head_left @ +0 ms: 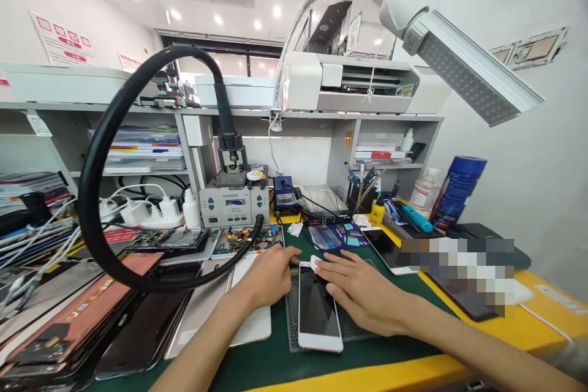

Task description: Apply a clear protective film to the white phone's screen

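A white-framed smartphone [320,309] with a dark screen lies face up on a grey perforated pad [294,324], its top end pointing away from me. At its upper left edge is my left hand [271,272], fingers curled, thumb and index finger against the corner. My right hand [362,291] reaches over from the right with its fingers stretched out. Under its fingertips a small white tissue [314,262] is pressed on the top end of the screen. The palm partly covers the phone's right side and the pad.
A black hose [87,165] loops at left from a hot-air station [234,203]. Stacked phone screens [142,324] and a silver tablet-like panel [257,324] lie left. Another white phone [388,251] lies right. A blue spray can [459,193] stands behind it. A lamp [478,67] hangs above.
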{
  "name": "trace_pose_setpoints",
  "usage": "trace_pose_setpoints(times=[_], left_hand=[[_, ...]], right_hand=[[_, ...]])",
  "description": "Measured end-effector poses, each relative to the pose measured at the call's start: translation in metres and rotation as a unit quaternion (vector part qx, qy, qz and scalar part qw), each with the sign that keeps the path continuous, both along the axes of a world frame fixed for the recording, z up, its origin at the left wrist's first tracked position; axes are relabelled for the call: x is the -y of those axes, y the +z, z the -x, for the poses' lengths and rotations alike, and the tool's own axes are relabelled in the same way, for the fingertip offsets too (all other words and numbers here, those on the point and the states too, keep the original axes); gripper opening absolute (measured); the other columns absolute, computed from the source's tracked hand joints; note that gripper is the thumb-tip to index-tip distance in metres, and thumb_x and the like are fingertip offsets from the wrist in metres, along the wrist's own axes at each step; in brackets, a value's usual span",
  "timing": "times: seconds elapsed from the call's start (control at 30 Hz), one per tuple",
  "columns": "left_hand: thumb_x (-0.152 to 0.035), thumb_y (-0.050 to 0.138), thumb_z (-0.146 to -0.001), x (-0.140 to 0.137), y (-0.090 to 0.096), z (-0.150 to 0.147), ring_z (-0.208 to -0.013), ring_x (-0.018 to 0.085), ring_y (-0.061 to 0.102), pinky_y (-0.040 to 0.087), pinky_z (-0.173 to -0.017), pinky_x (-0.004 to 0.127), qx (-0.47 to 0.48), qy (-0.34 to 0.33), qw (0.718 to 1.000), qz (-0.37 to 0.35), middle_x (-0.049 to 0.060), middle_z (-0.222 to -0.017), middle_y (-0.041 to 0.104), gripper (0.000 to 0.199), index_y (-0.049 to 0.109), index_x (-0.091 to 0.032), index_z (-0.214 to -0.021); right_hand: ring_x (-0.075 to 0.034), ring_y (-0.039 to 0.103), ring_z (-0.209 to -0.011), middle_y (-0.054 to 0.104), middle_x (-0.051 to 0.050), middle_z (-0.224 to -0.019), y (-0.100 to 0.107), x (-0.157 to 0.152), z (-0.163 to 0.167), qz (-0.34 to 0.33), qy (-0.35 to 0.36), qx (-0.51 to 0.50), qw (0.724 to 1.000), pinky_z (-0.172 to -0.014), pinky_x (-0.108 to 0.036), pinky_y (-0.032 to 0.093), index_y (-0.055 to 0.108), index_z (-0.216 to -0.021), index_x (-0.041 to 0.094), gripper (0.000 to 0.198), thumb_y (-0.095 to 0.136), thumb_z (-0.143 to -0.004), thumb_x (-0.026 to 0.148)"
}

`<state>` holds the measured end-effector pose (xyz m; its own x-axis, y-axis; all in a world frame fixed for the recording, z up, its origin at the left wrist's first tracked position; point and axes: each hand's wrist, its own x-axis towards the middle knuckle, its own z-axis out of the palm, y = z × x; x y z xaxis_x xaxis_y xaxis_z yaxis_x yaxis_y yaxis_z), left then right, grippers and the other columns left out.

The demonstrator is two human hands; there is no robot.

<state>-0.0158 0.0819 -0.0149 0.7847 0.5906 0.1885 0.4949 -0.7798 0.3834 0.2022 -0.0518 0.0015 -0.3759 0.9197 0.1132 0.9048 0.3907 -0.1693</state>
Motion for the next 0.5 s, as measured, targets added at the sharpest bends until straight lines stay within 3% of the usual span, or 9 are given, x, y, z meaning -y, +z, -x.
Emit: trace_pose_setpoints(times=[0.3,0.5], left_hand=[[-0.004,0.045,-0.085,-0.001,0.001,0.002,-0.114,0.030,0.066,0.052,-0.094,0.038,-0.001,0.020,1.000,-0.015,0.013,-0.117,0.074,0.055,0.060,-0.014,-0.137],[-0.002,0.048,-0.082,-0.001,0.001,0.002,-0.116,0.027,0.065,0.051,-0.097,0.035,0.000,0.016,1.000,-0.017,0.009,-0.117,0.076,0.057,0.060,-0.015,-0.137]], right_hand=[[-0.034,0.038,-0.150,0.049,-0.010,-0.158,0.009,-0.031,0.021,0.013,0.054,-0.003,0.998,-0.123,-0.063,0.023,0.052,-0.151,0.018,0.050,0.030,-0.109,0.034],[-0.033,0.037,-0.151,0.053,-0.011,-0.155,0.016,-0.003,0.039,0.026,0.055,-0.013,0.998,-0.125,-0.063,0.017,0.053,-0.151,0.019,0.049,0.034,-0.108,0.034]])
